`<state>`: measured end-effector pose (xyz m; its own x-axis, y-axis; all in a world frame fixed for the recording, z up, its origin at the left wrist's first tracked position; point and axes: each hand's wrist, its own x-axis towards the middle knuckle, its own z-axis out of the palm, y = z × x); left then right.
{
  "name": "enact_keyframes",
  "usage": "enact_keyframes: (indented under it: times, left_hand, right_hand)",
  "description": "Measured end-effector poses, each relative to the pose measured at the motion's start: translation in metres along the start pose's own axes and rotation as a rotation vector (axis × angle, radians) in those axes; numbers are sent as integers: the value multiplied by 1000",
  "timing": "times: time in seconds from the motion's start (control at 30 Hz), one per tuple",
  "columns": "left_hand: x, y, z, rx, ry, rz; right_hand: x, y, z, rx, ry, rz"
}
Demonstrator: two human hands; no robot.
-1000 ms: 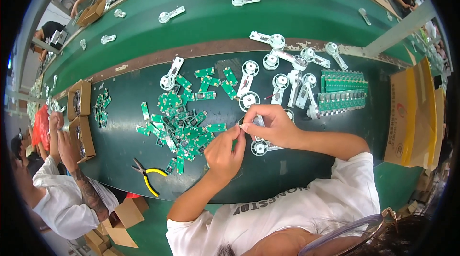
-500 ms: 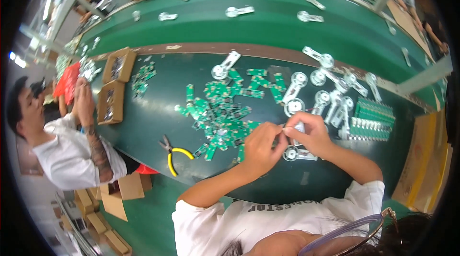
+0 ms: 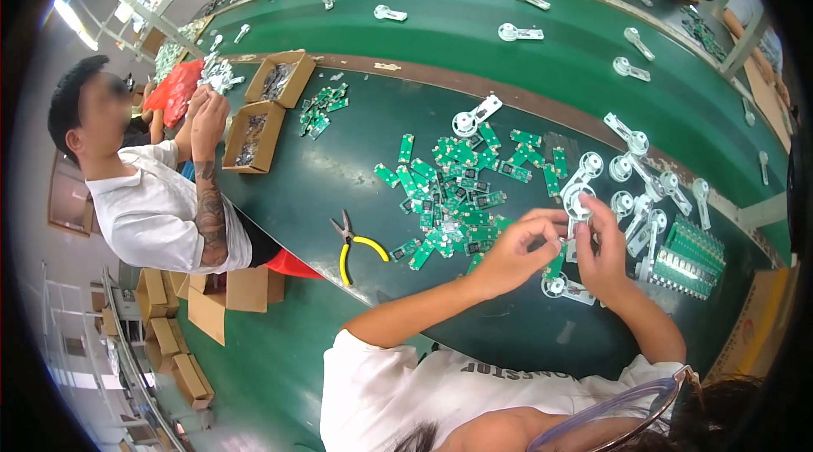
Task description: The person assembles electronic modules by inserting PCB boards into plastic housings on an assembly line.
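Right hand (image 3: 603, 259): fingers parted around white ring-headed part (image 3: 577, 198); can't tell if gripping. Part sits at fingertips, right of green circuit boards (image 3: 461, 219). Likely light, stiff, smooth plastic; take by ring rim. Left hand (image 3: 513, 257) loosely curled, contents unclear. Half a second ago fingertips met; now hands apart.

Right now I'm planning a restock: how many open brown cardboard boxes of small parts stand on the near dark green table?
2, on the left: the far box toward the green conveyor belt, the near box beside the white-shirted co-worker.
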<state>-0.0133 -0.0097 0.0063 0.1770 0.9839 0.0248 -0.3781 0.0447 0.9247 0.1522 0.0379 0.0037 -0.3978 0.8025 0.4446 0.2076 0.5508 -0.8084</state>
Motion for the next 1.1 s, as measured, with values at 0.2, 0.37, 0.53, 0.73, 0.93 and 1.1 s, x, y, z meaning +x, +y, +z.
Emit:
enact_keyframes:
  times: [0.2,0.37,0.53,0.73,0.93,1.1]
  left_hand:
    - [-6,2,1,-245,-58,-228]
    - [-10,6,3,-211,-11,-214]
    - [-9,1,-4,-64,-46,-124]
    - [-7,10,-10,86,-124,-208]
    - [-1,4,-13,141,-83,-255]
    - [0,8,-7,459,-97,-165]
  right_hand:
    - [2,-8,-5,-484,-24,-334]
    - [3,-18,-8,-603,-19,-355]
    - [21,-3,-21,-125,-149,-392]
    - [38,-13,-41,-25,-471,-377]
    - [37,-9,-49,-42,-465,-313]
    - [35,-7,-52,-86,-485,-341]
